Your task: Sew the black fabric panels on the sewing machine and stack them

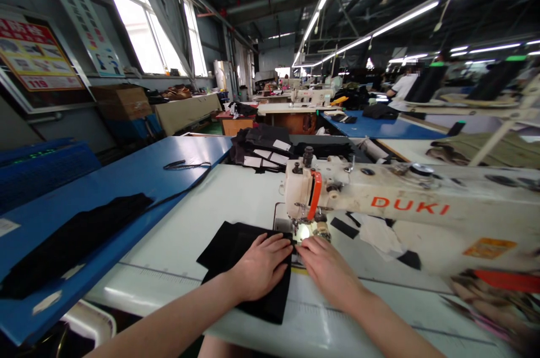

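Note:
A black piece of fabric [223, 245] lies on the pale sewing table, its right edge beside the needle area of a white sewing machine [405, 200]. My left hand [264, 265] rests flat on the fabric, fingers stretched toward the needle. My right hand [323, 262] is close to the presser foot at the fabric's right edge. Its fingers are bent together, and whatever they pinch is hidden. A small lamp [302, 232] shines just behind the fingertips.
A blue table [139, 178] at the left carries a black garment piece [84, 234] and a strap. Dark fabric with white labels [265, 150] is stacked behind the machine. Scraps [375, 234] lie under the machine arm; scissors [468, 313] lie at right. A person [403, 88] is farther back.

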The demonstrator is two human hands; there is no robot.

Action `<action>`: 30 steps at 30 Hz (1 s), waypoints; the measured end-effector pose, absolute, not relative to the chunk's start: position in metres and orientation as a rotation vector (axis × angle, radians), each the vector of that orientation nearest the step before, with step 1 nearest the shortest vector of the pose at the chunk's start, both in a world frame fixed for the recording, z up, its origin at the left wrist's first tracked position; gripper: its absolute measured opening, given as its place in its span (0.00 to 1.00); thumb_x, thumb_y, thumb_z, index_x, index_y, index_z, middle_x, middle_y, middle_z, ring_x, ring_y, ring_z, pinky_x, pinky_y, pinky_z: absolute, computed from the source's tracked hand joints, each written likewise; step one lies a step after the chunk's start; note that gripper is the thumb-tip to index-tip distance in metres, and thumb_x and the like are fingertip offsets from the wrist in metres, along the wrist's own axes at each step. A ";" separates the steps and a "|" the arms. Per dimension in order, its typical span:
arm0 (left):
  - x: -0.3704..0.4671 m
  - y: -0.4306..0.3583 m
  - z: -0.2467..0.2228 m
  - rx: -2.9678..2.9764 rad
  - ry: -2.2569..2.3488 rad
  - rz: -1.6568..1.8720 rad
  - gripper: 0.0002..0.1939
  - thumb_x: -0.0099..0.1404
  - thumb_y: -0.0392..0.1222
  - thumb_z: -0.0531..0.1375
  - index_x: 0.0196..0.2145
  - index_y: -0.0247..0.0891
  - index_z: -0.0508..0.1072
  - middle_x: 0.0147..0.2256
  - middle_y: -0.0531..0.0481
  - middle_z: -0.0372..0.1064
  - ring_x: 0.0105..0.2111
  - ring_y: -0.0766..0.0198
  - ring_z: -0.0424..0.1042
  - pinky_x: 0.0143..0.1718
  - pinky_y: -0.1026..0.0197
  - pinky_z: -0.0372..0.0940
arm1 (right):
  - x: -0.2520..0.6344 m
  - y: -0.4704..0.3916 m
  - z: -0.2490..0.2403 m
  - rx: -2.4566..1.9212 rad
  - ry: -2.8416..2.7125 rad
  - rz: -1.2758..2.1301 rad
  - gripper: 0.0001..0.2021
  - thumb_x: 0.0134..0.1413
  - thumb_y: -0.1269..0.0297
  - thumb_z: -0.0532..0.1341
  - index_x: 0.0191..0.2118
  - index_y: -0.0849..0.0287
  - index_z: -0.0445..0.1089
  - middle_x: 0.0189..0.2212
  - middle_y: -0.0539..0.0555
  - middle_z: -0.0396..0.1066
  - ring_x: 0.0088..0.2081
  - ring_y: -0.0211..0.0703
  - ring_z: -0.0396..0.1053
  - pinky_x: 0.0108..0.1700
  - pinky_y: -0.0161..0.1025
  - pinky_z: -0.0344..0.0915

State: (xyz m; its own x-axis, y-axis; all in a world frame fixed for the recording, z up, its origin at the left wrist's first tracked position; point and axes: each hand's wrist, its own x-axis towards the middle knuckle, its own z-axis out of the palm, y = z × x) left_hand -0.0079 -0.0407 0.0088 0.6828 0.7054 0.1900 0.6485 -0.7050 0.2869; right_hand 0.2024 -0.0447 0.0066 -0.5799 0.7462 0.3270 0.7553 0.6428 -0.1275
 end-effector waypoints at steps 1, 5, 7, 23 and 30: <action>-0.007 -0.038 0.008 2.697 1.101 0.430 0.21 0.68 0.41 0.49 0.58 0.44 0.60 0.57 0.49 0.60 0.60 0.56 0.53 0.59 0.47 0.50 | 0.203 -0.042 0.007 -1.194 -2.517 -0.042 0.10 0.58 0.74 0.53 0.43 0.59 0.69 0.35 0.55 0.66 0.41 0.45 0.62 0.46 0.43 0.61; -0.002 -0.028 0.007 2.705 1.107 0.435 0.21 0.68 0.41 0.49 0.58 0.44 0.60 0.58 0.49 0.59 0.59 0.56 0.54 0.59 0.47 0.51 | 0.203 -0.033 0.010 -1.235 -2.529 -0.057 0.10 0.58 0.74 0.52 0.41 0.59 0.69 0.35 0.55 0.65 0.40 0.46 0.62 0.45 0.44 0.61; 0.000 -0.024 0.008 2.715 1.107 0.432 0.21 0.68 0.41 0.49 0.57 0.43 0.60 0.58 0.49 0.59 0.59 0.56 0.54 0.59 0.47 0.51 | 0.204 -0.031 0.010 -1.250 -2.524 -0.068 0.10 0.58 0.74 0.52 0.42 0.59 0.69 0.35 0.55 0.66 0.39 0.45 0.62 0.44 0.43 0.61; 0.005 -0.011 0.008 2.734 1.104 0.455 0.20 0.68 0.40 0.50 0.57 0.42 0.61 0.57 0.48 0.60 0.59 0.56 0.55 0.58 0.49 0.53 | 0.204 -0.024 0.006 -1.319 -2.454 -0.087 0.11 0.59 0.73 0.50 0.42 0.59 0.68 0.36 0.56 0.66 0.38 0.45 0.63 0.42 0.43 0.59; 0.004 -0.010 0.008 2.744 1.102 0.423 0.21 0.68 0.40 0.49 0.57 0.42 0.61 0.58 0.48 0.59 0.59 0.55 0.56 0.58 0.48 0.52 | 0.205 -0.027 0.005 -1.342 -2.450 -0.104 0.10 0.58 0.74 0.52 0.40 0.59 0.68 0.36 0.56 0.65 0.37 0.45 0.63 0.42 0.43 0.60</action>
State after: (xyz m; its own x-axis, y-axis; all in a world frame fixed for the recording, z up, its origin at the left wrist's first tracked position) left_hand 0.0041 -0.0103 0.0076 0.6893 0.6957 0.2021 0.6521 -0.7174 0.2453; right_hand 0.2049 -0.0267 0.0045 -0.4930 0.8042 0.3321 0.8294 0.5497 -0.0999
